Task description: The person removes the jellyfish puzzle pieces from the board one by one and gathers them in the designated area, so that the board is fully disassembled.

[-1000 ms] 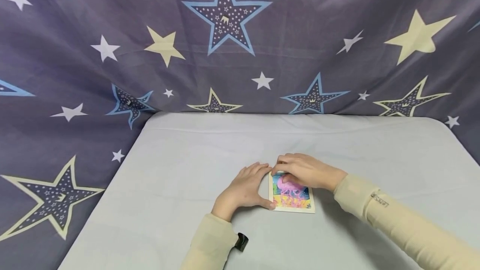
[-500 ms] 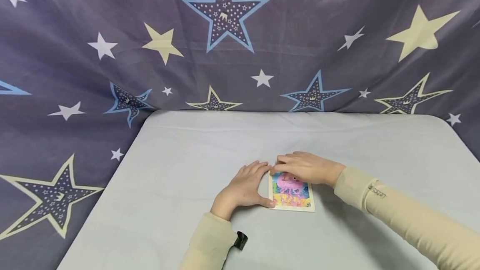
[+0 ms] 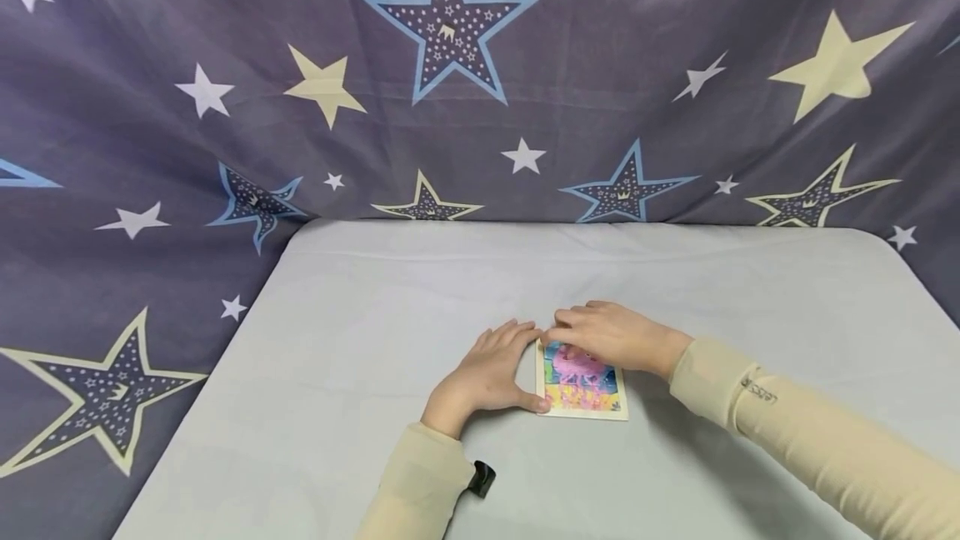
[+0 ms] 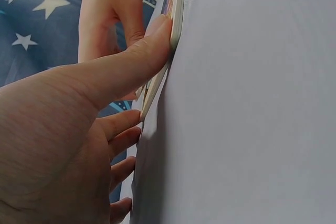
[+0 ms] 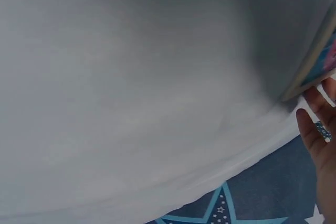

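Seems part-done, only the top uncertain, bracing a thin, square, cream-bordered, multicoloured picture board (image 3: 582,396) on the white cloth-covered tabletop (image 3: 375,315) with left hand (image 3: 486,375), fingers wide, and covering that top with right hand (image 3: 611,336), fingers bent, hold unclear.

Surface (image 3: 360,357): cloth-covered, pale grey, far corners rounded, faint creases along the far edge. Directly on it: one picture board (image 3: 583,388), face up, near the middle of the visible area; cream border, multicoloured print, largely pink.
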{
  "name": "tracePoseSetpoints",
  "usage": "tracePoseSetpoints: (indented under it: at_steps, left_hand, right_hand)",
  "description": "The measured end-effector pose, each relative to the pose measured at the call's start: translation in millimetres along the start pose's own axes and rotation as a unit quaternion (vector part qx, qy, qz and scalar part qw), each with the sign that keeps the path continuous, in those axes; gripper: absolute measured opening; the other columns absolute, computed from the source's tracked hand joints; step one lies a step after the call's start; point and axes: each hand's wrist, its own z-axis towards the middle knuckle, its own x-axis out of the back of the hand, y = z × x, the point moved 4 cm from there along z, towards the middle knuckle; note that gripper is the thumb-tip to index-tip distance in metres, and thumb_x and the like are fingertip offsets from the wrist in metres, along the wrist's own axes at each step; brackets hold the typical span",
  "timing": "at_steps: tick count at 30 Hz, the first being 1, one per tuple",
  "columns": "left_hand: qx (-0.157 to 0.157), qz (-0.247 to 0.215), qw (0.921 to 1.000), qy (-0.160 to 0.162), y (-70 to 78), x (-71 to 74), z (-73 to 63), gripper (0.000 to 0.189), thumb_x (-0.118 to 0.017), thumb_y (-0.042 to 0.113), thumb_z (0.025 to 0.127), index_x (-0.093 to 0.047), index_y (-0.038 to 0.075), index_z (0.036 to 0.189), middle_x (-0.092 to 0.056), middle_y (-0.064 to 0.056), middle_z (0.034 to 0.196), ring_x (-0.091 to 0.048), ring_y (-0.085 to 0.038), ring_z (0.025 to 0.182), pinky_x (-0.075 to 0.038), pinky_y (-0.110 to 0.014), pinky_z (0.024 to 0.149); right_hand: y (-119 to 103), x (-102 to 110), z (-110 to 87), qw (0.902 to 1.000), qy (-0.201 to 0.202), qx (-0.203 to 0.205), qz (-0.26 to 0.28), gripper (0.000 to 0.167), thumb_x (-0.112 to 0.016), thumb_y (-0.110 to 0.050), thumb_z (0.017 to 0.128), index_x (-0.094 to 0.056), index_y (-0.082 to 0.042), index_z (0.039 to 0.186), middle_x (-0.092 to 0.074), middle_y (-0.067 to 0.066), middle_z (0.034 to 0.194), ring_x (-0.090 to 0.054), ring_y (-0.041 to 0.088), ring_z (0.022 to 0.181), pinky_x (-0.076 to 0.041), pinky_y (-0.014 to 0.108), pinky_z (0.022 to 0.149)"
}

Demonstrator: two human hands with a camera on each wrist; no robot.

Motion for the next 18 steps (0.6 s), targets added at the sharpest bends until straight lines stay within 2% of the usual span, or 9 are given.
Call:
tracePoseSetpoints:
  at_steps: [3, 6, 11, 15, 18]
  left_hand:
    - [0.002, -0.002, 1.0000, 0.000, -0.4, 0.3, 0.1, 0.101, -0.083, 0.050, 0.074, -0.033, 0.014, 0.154, -0.026, -0.004, 0.161, -0.013, -0.025, 0.151, -0.008, -0.048, 0.122]
    - [0.002, -0.004, 1.0000, -0.001, -0.2, 0.1, -0.2, 0.102, -0.083, 0.050, 0.074, -0.032, 0.013, 0.154, -0.026, -0.004, 0.161, -0.013, -0.025, 0.151, -0.008, -0.048, 0.122]
    - [-0.002, -0.010, 0.9999, 0.000, 0.3, -0.2, -0.5, 0.102, -0.084, 0.049, 0.074, -0.033, 0.012, 0.154, -0.026, -0.005, 0.161, -0.014, -0.025, 0.150, -0.009, -0.048, 0.122]
    - [-0.002, -0.011, 0.9999, 0.004, -0.2, 0.1, -1.1, 0.101, -0.084, 0.049, 0.074, -0.034, 0.012, 0.153, -0.027, -0.005, 0.161, -0.014, -0.025, 0.150, -0.009, -0.048, 0.122]
    - [-0.002, -0.011, 0.9999, 0.004, -0.5, 0.7, -1.3, 0.101, -0.084, 0.049, 0.074, -0.035, 0.012, 0.153, -0.027, -0.005, 0.161, -0.014, -0.025, 0.150, -0.009, -0.048, 0.122]
  right_hand:
    - [-1.5, 1.2, 1.3, 0.9998, 0.012, -0.012, 0.008, 0.031, -0.066, -0.020, 0.096, -0.058, -0.026, 0.125, -0.053, -0.006, 0.102, -0.060, 0.012, 0.095, -0.054, 0.039, 0.084]
    - [-2.0, 2.7, 0.6, 0.9976, 0.028, -0.035, 0.052, 0.022, -0.064, -0.028, 0.097, -0.061, -0.023, 0.119, -0.056, -0.007, 0.103, -0.059, 0.012, 0.097, -0.053, 0.041, 0.086]
    - [-3.6, 4.7, -1.9, 0.9872, 0.060, -0.086, 0.120, 0.019, -0.069, -0.027, 0.094, -0.066, -0.018, 0.112, -0.060, -0.006, 0.104, -0.058, 0.011, 0.095, -0.052, 0.039, 0.088]
    - [-6.5, 4.4, -1.8, 0.9711, 0.069, -0.144, 0.178, 0.025, -0.075, -0.028, 0.090, -0.069, -0.015, 0.110, -0.060, -0.005, 0.103, -0.058, 0.012, 0.095, -0.052, 0.040, 0.088]
    - [-8.0, 2.5, -1.7, 0.9505, 0.067, -0.196, 0.231, 0.029, -0.078, -0.027, 0.086, -0.069, -0.012, 0.110, -0.059, -0.004, 0.099, -0.058, 0.014, 0.091, -0.052, 0.039, 0.083]
